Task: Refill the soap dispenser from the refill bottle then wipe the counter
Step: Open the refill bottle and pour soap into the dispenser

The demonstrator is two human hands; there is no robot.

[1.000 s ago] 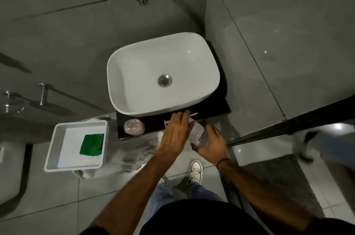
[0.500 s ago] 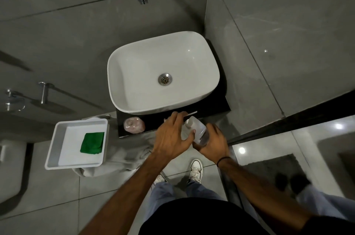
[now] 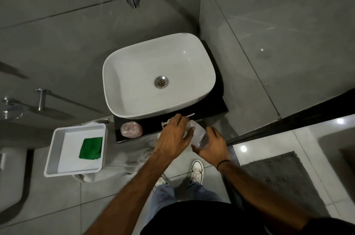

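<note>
The left hand (image 3: 175,136) curls over the top of a white bottle (image 3: 197,135), gripping it, while the right hand (image 3: 212,144) wraps its base from the side. The bottle is tilted above the dark surface (image 3: 209,114)'s front edge. A pink bottle (image 3: 131,129) stands nearby; a green cloth (image 3: 90,148) lies in a white tray (image 3: 55,146).

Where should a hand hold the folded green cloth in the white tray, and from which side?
Pinch the folded green cloth at its upper edge, coming straight down from above. It lies flat on the floor of the white plastic tray, whose raised walls block a sideways approach.
</note>
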